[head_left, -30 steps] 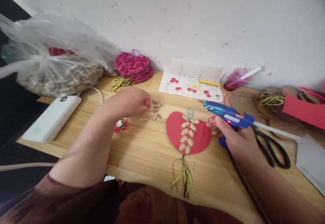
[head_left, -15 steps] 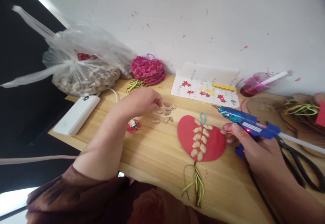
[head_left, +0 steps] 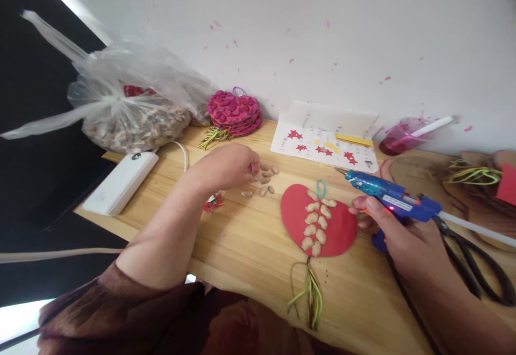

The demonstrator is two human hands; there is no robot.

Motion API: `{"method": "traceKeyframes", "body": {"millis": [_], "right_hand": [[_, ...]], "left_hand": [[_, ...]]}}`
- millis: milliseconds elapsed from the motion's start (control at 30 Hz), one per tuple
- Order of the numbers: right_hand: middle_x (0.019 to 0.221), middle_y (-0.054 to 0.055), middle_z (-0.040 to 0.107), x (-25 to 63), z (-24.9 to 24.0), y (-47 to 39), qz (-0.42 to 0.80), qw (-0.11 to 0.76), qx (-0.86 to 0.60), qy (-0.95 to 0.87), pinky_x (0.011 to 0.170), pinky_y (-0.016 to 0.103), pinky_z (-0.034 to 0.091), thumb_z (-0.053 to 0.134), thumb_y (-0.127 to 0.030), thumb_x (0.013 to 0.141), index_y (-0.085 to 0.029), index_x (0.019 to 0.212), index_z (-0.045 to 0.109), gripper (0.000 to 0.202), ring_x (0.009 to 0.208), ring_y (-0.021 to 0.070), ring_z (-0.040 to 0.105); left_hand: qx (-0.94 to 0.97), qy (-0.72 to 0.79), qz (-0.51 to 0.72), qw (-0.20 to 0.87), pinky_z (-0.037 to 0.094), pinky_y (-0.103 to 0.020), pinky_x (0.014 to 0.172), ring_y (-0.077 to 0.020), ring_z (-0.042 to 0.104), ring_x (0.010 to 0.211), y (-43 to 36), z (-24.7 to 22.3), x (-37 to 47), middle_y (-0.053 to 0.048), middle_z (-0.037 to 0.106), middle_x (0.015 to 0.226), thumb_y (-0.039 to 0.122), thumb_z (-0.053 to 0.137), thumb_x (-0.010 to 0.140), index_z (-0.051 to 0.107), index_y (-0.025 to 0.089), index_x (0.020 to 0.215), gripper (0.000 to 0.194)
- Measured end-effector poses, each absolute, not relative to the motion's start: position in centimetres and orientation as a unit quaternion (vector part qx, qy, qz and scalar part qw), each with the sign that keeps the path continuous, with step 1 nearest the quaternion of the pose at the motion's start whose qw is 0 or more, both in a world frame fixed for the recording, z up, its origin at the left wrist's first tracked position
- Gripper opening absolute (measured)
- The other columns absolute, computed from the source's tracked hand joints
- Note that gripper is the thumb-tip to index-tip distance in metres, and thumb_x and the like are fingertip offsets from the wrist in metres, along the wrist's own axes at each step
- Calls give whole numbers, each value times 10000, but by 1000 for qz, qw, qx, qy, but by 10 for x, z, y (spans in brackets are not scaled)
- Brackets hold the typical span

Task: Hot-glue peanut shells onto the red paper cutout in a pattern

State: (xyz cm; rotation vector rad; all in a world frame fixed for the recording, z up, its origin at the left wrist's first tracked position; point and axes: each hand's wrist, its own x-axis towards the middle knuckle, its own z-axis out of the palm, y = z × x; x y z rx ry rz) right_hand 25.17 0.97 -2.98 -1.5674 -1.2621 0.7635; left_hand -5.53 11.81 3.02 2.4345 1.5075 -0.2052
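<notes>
My right hand [head_left: 403, 231] is wrapped round the grip of a blue hot glue gun [head_left: 377, 187], which has a small red light lit and a white glue stick in its back. Its metal nozzle points left, above the wood. Left of it lies a red heart [head_left: 338, 231] with two slanting rows of peanuts [head_left: 323, 222], a turquoise loop on top and a green tassel [head_left: 309, 293] below. My left hand [head_left: 234, 166] hangs over loose peanuts [head_left: 265, 180], its fingers curled together; whatever is between the fingertips is hidden.
At the back left stand a knotted clear bag of peanuts [head_left: 137, 124], a white power bank [head_left: 121, 183] and stacked pink hearts [head_left: 234, 112]. A paper sheet [head_left: 282, 145] with red cut-outs, a pink-stained cup [head_left: 399, 137] and black scissors [head_left: 479, 263] lie further right.
My left hand has shifted slightly right and down over the loose peanuts. The glue gun stays nearly in place in my right hand, and the whole view has moved a little.
</notes>
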Motion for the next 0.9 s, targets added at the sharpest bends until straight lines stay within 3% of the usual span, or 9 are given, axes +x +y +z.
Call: {"method": "traceKeyframes", "body": {"millis": [200, 633, 900], "right_hand": [[826, 61, 759, 254, -33, 11, 317, 469, -638, -522, 546, 262, 592, 744, -512, 820, -203, 852, 747, 310, 593, 158, 659], [843, 61, 755, 252, -33, 10, 333, 480, -639, -500, 558, 231, 580, 745, -482, 842, -190, 854, 743, 293, 627, 143, 671], [856, 71, 756, 250, -31, 8, 359, 494, -628, -483, 562, 219, 598, 761, -474, 838, -173, 881, 739, 305, 705, 161, 705]], "left_hand": [[829, 541, -59, 128, 423, -293, 736, -210, 681, 868, 121, 33, -62, -36, 781, 988, 193, 562, 792, 778, 233, 991, 296], [852, 508, -52, 114, 286, -300, 580, -171, 539, 641, 117, 27, -52, -36, 684, 738, 177, 575, 739, 732, 210, 788, 167], [854, 511, -49, 88, 272, -308, 578, -187, 579, 660, 119, 23, -53, -63, 713, 725, 199, 600, 747, 753, 202, 738, 153]]}}
